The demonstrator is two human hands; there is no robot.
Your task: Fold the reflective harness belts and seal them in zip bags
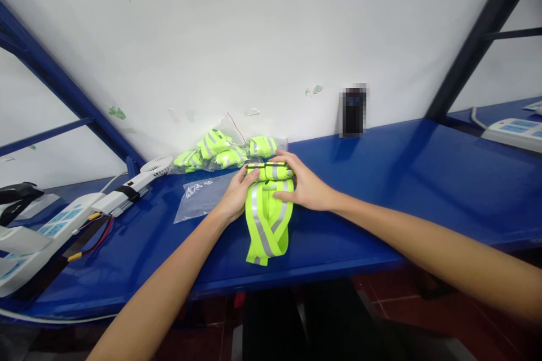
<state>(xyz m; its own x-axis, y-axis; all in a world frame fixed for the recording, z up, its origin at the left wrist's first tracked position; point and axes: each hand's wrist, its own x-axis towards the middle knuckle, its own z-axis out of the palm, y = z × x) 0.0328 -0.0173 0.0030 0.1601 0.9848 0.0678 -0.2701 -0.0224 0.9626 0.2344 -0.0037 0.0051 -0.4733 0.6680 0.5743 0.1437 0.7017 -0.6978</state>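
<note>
A neon yellow-green reflective strap [267, 231] with silver stripes lies on the blue table, its upper part folded into a compact bundle and its loose loops hanging toward the front edge. My left hand [240, 192] grips the left end of the bundle, thumb on top. At the right end, my right hand [302, 183] holds the bundle between curved fingers and thumb. Just behind sit clear bags [224, 149] with more folded neon straps. A flat clear plastic bag [201, 197] with small pieces inside lies left of my left hand.
White power strips [63, 223] and a white handheld fan [156, 166] lie on the left, with red and black wires near yellow connectors. A dark, pixelated object [353, 113] stands against the wall. Another power strip [514, 131] is far right. The blue table's front edge [296, 276] runs near me.
</note>
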